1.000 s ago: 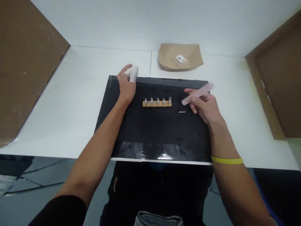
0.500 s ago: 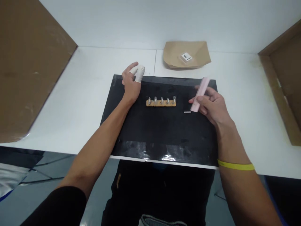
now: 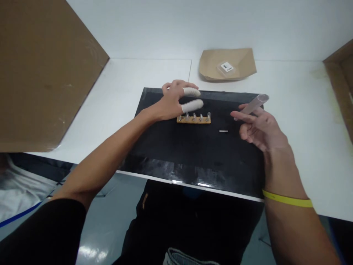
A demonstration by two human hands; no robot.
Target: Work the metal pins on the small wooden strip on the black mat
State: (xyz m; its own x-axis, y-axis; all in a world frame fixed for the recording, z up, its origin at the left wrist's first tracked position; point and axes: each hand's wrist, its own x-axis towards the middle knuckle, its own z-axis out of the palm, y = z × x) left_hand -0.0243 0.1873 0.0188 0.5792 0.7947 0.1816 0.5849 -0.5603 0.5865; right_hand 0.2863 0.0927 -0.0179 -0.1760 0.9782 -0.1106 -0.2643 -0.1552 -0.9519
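Observation:
A small tan strip [image 3: 194,119] carrying a row of several clear upright parts lies on the black mat [image 3: 193,154]. My left hand [image 3: 176,101], with white finger cots on two fingers, hovers just left of and above the strip, fingers spread and holding nothing. My right hand [image 3: 260,127] holds a pale pink tube [image 3: 255,104] between its fingers, above the mat's right edge. A short metal pin [image 3: 223,131] lies on the mat between the strip and my right hand.
A brown paper bag [image 3: 227,64] with a small labelled clear packet on it lies on the white table behind the mat. Brown cardboard panels stand at the left [image 3: 41,73] and at the far right [image 3: 340,73]. My right wrist wears a yellow band.
My left hand has moved right from the mat's back left corner to the strip. My right hand has turned the pink tube from near upright to slanting up and right.

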